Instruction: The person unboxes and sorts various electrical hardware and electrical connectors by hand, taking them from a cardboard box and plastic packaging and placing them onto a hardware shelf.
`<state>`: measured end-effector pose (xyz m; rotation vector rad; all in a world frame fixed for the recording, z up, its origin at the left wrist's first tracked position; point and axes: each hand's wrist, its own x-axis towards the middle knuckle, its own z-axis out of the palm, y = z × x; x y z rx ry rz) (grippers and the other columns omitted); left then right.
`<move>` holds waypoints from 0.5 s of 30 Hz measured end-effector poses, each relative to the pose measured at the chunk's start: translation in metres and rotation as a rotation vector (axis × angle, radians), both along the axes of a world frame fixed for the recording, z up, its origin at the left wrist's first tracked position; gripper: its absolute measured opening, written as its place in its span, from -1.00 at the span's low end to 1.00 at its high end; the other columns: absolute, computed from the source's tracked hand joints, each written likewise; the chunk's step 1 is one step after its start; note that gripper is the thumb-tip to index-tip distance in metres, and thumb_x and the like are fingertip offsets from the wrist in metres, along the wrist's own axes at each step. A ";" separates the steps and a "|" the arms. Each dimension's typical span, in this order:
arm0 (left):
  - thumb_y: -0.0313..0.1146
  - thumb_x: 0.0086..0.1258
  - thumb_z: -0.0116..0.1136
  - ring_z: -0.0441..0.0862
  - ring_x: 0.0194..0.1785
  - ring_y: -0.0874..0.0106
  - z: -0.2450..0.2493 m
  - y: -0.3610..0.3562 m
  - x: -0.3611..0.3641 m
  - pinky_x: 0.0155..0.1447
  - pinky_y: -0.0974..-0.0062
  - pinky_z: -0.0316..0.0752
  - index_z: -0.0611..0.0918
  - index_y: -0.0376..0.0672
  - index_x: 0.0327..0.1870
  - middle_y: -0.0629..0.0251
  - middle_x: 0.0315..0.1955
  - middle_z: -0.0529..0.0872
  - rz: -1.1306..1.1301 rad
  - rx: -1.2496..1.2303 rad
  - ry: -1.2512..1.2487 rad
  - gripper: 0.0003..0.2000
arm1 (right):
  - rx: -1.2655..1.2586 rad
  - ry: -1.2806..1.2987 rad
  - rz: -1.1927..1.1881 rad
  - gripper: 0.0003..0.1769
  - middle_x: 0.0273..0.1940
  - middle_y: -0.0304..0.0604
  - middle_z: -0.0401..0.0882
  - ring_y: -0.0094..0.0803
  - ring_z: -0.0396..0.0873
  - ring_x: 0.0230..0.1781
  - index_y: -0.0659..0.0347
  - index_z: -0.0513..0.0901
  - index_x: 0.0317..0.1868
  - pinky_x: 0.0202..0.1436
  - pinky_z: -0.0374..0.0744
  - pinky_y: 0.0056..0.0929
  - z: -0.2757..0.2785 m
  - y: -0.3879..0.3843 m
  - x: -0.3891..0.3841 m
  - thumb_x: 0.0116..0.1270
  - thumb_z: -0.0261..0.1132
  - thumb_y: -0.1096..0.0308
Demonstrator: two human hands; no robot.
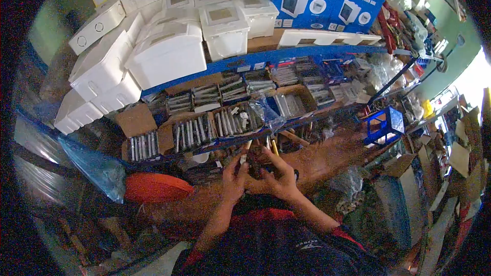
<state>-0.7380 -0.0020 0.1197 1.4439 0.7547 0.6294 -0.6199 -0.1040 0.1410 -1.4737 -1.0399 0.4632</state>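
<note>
My left hand (235, 176) is closed, its thumb and fingers pinched around a small whitish piece (243, 158). Close beside it, my right hand (280, 178) curls its fingers around something dark that I cannot make out in the shadow. Both hands meet in front of my body, below the lower shelf. Just beyond the fingertips stands a thin yellow item (274, 147). Open cardboard boxes of slim pale strips (193, 134) line the shelf above the hands.
White plastic enclosures (166, 53) and a blue printed carton (327, 0) fill the upper shelf. An orange-red round item (157, 187) lies at left. A blue plastic stool (384, 125) stands at right on the brown floor (327, 161). Cardboard pieces crowd the far right.
</note>
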 end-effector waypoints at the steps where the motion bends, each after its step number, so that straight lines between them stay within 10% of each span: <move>1: -0.29 0.40 0.02 0.48 0.11 0.34 -0.005 0.002 -0.002 0.20 0.43 0.31 0.42 -0.27 0.19 0.14 0.04 0.56 -0.027 0.023 -0.006 -0.61 | -0.008 0.017 -0.006 -0.36 0.04 -0.03 0.47 -0.26 0.47 0.02 0.27 0.41 0.21 0.07 0.44 -0.40 0.001 0.000 -0.001 0.05 0.32 0.57; 10: -0.30 0.48 -0.19 0.17 0.38 0.24 0.012 0.009 -0.017 0.41 0.38 -0.02 0.21 -0.17 0.36 0.13 0.30 0.29 -0.448 0.127 -0.007 -0.55 | -0.138 -0.468 -0.043 -0.52 -0.04 0.10 0.49 0.09 0.49 -0.05 0.30 0.44 0.03 -0.04 0.53 -0.16 -0.022 -0.001 -0.005 0.11 0.33 0.31; 15: -0.37 0.47 -0.19 0.11 0.41 0.23 0.004 -0.008 -0.021 0.42 0.39 -0.04 0.21 -0.17 0.36 0.14 0.32 0.25 -0.468 0.191 0.085 -0.56 | -0.260 -0.327 -0.042 -0.62 -0.18 0.16 0.51 0.17 0.50 -0.19 0.32 0.44 -0.08 -0.17 0.49 -0.08 -0.017 -0.005 -0.006 0.18 0.23 0.24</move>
